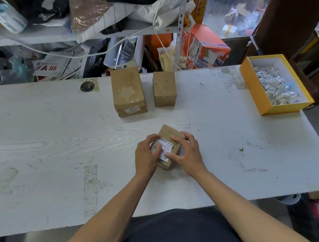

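While both hands close on one small parcel near the front of the desk [41, 150], the rest of the work sits laid out behind it. Far left, a dark round disc [87, 86] lies near the back edge, well apart from everything; I cannot tell what it is. Next comes a taller brown box [128, 91] with a sticker reading 0275 on its near face. Just beside it, across a narrow gap, stands a smaller brown box [164, 88]. Both are at the back, out of the way, which reads to me as a queue or a finished pile (I cannot say which).

In front of them, the left hand [146, 156] grasps the small parcel [170, 133] from its left side, fingers curled round the edge and thumb lying on the white label [165, 146]. The parcel seems to rest on the desk, turned at a slant with the label upward, presumably so the print faces the person. The right hand [186, 153] grasps it from the right, fingers arched over the far edge and thumb pressed on the label's lower corner. My guess is that the label is being smoothed down or picked at, while the left hand braces the parcel against sliding.

Far right, a yellow box [252, 85] holds crumpled paper scraps [275, 87], perhaps kept there for waste within the right arm's reach.
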{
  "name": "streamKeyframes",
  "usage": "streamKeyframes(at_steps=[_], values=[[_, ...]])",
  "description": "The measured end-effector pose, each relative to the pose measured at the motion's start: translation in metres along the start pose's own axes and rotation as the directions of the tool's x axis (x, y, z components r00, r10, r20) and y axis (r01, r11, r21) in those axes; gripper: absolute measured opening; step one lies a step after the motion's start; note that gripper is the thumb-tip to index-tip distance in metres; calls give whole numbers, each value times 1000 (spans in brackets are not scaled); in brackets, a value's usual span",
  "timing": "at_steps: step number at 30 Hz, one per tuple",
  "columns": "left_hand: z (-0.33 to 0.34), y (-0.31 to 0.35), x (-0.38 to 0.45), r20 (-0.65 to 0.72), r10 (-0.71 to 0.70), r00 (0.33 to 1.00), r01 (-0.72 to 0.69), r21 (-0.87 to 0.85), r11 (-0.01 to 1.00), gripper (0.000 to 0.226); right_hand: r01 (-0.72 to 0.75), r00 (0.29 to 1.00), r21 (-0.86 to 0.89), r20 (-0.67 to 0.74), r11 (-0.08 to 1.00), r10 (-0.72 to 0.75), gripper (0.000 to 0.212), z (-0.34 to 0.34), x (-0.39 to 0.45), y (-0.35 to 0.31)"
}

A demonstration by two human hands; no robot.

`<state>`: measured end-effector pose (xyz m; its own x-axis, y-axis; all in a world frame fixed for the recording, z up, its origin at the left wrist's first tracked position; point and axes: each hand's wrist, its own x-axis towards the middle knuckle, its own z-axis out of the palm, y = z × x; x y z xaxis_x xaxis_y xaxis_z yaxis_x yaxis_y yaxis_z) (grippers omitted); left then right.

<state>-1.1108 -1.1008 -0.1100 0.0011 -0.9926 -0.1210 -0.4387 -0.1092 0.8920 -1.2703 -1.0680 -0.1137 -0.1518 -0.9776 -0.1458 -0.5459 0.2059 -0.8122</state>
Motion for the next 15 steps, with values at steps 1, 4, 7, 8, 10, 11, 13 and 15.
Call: streamKeyframes(at_steps=[1,4,7,8,10,11,13,15], values=[[-1,0,0,4,6,1000,-6,10,1000,26,3,1000,-1,-1,1000,-3,59,0,0,0],[-2,-3,1,23,8,1000,-9,35,999,27,-1,1000,-2,-4,1000,1,59,1,0,1],[-2,-3,2,34,7,999,-9,63,998,29,-3,1000,2,-2,1000,3,59,1,0,0],[-2,-2,3,37,13,999,-16,80,997,29,-2,1000,-1,0,1000,2,59,1,0,0],[-2,0,4,43,25,999,-29,118,993,27,-3,1000,-5,3,1000,3,59,1,1,0],[-2,0,5,48,28,998,-34,135,990,27,-3,1000,-6,4,1000,4,59,1,0,0],[-3,0,7,56,44,997,-52,142,988,27,-5,1000,-6,5,1000,5,59,0,0,0],[-3,2,10,64,70,995,-78,134,988,26,-6,1000,-2,10,1000,6,59,0,0,-1]])
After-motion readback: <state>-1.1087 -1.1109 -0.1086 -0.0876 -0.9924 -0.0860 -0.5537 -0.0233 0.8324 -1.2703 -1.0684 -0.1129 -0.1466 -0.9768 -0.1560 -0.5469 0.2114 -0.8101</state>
